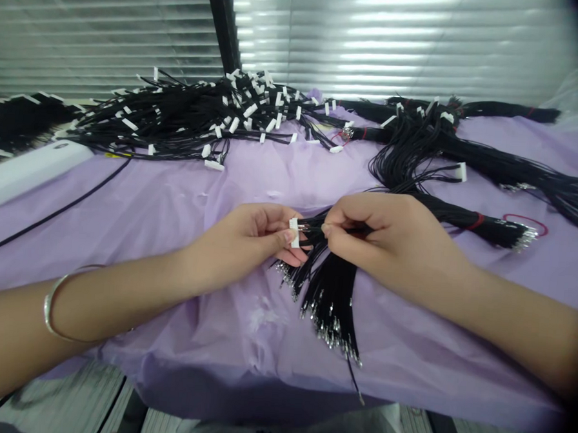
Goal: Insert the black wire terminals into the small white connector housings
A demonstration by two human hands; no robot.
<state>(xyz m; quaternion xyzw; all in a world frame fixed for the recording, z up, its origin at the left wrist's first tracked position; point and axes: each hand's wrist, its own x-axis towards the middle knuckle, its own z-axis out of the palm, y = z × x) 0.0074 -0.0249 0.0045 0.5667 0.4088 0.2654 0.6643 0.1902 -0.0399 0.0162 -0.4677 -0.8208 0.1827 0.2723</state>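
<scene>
My left hand [271, 234] pinches a small white plug connector [294, 233] between thumb and fingers. Black wires run from the connector toward my right hand [373, 230], whose thumb and forefinger are closed on a thin black wire just right of it. Metal-tipped ends show close to the connector's right side; whether they sit inside it I cannot tell. Under both hands a loose bundle of black wires [333, 296] fans out toward the front, with bare silvery terminals at its ends. My right hand partly hides the bundle.
Behind lies a large heap of black wires with white connectors [256, 105]. Wire bundles tied with red bands [477, 221] lie at right. A long white device [34, 171] and a black cable [57, 211] are at left. Purple sheeting [166, 339] covers the table; window blinds [376, 40] stand behind.
</scene>
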